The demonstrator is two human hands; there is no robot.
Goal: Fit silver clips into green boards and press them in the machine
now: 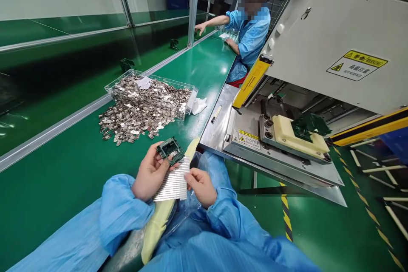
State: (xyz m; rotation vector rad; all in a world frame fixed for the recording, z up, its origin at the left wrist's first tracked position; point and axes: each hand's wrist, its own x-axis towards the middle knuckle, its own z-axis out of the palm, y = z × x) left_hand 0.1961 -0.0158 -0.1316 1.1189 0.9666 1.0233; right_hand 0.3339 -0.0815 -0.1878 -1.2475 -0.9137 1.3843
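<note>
My left hand [151, 173] grips a dark green plastic housing [171, 149] with a small metal piece showing inside it. Below the housing is a white sheet of narrow strips [172, 185], lined crosswise like a label sheet. My right hand [201, 186] pinches the sheet's right edge between thumb and finger; whether a single strip is peeled up there I cannot tell. A pale yellow cloth or strip [156, 229] runs beneath the sheet over my lap. Ahead of my hands, small metal pieces [134, 114] lie heaped on the green bench.
A clear plastic tray [191, 101] lies tilted within the metal heap. At right stands a press machine [350, 29] with another green housing [310, 126] on its cream fixture. A marker [216, 114] lies on its metal table. A co-worker [253, 29] sits farther along the bench.
</note>
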